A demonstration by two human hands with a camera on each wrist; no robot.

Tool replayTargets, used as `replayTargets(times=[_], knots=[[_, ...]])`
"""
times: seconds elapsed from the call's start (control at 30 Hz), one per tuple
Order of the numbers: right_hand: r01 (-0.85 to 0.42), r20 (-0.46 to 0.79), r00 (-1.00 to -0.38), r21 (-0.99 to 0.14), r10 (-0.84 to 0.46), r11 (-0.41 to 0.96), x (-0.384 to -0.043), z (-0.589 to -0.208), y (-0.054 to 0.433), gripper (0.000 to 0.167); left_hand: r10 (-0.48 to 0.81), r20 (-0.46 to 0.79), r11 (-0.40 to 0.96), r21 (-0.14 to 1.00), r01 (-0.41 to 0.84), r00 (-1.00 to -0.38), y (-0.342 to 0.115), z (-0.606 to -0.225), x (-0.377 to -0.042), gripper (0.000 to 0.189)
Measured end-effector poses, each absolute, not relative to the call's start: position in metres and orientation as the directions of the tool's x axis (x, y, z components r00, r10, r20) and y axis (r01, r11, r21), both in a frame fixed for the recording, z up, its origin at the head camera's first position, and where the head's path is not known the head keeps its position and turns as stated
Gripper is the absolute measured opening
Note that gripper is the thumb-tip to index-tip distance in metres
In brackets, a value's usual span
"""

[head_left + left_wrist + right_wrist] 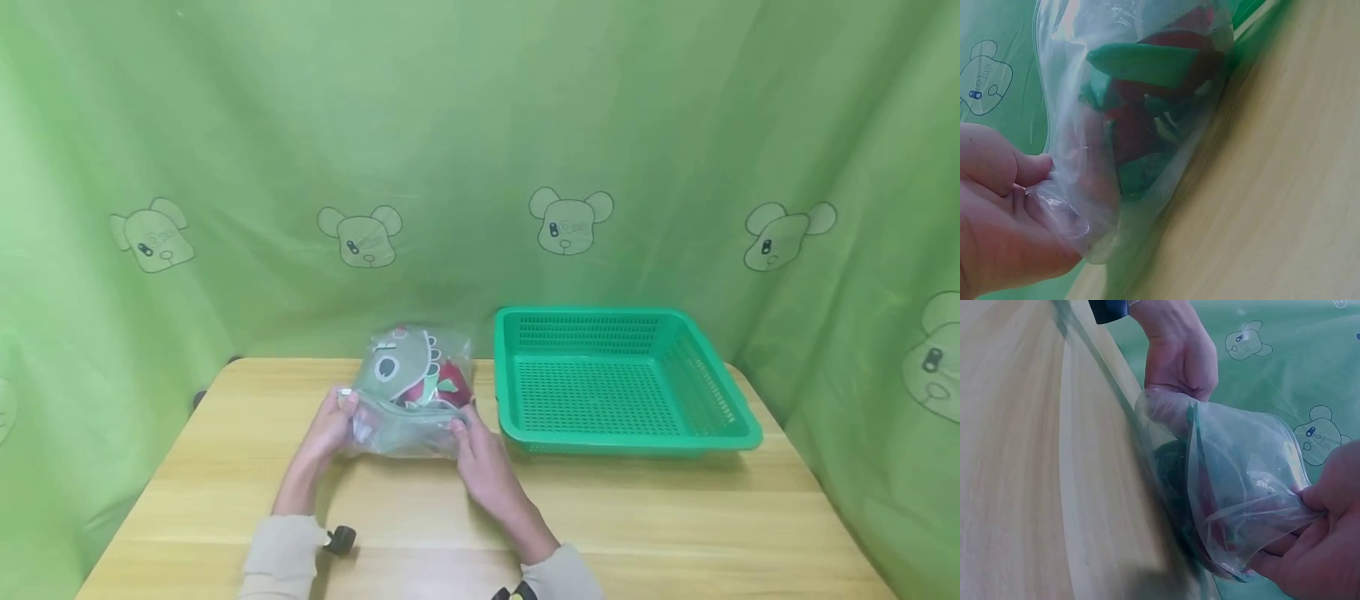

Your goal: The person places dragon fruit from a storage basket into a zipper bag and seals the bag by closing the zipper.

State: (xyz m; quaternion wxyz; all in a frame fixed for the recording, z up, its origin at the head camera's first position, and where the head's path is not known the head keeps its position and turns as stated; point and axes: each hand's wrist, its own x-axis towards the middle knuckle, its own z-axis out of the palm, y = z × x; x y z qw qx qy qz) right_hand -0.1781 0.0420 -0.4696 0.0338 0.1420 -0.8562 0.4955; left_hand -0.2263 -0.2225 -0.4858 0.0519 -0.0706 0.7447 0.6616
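A clear plastic bag (408,433) with a green cartoon face, one large round eye and white teeth, lies tilted at the table's far side. Red and green pieces (1147,65) show through its wall in the left wrist view; their kind is unclear. My left hand (328,423) pinches the bag's left edge between thumb and fingers. At the opposite edge, my right hand (483,467) grips the film, which pulls into folds at the thumb in the right wrist view. The bag's near rim spans between both hands.
A green plastic basket (622,442) with slotted walls and a mesh floor stands right of the bag. Both rest on a wooden table (405,542). Behind it hangs a green curtain (465,125) printed with bear heads.
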Motion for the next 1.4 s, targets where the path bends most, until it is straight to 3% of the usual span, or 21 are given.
replayTargets(times=[0.13, 0.43, 0.7, 0.9, 1.0, 1.2, 1.4], knots=[[-0.287, 0.200, -0.954, -0.816, -0.222, 0.502, -0.179, -0.472, 0.038, 0.014, -0.045, -0.141, 0.078, 0.986, -0.145, -0.989, -0.224, -0.489, -0.229, 0.026], [-0.282, 0.192, -0.955, -0.823, -0.226, 0.494, -0.185, -0.479, 0.036, 0.019, -0.048, -0.079, 0.035, 0.996, -0.081, -0.996, -0.232, -0.488, -0.226, 0.028], [-0.328, 0.232, -0.943, -0.780, -0.240, 0.534, -0.185, -0.477, 0.043, 0.015, 0.007, -0.008, -0.061, 0.998, -0.009, -1.000, -0.257, -0.489, -0.215, 0.018], [-0.396, 0.284, -0.916, -0.751, -0.283, 0.528, -0.178, -0.462, 0.053, 0.015, 0.005, 0.033, -0.048, 0.998, 0.033, -0.999, -0.281, -0.482, -0.207, 0.003], [-0.404, 0.290, -0.912, -0.761, -0.290, 0.508, -0.176, -0.453, 0.059, 0.022, 0.011, 0.084, -0.060, 0.995, 0.083, -0.996, -0.287, -0.476, -0.205, 0.014], [-0.398, 0.299, -0.915, -0.779, -0.271, 0.484, -0.178, -0.440, 0.079, 0.027, 0.153, 0.218, -0.169, 0.967, 0.192, -0.964, -0.295, -0.479, -0.203, 0.039], [-0.476, 0.276, -0.864, -0.719, -0.420, 0.507, -0.177, -0.431, 0.093, 0.031, 0.416, 0.237, -0.101, 0.972, 0.214, -0.878, -0.318, -0.483, -0.196, 0.037]])
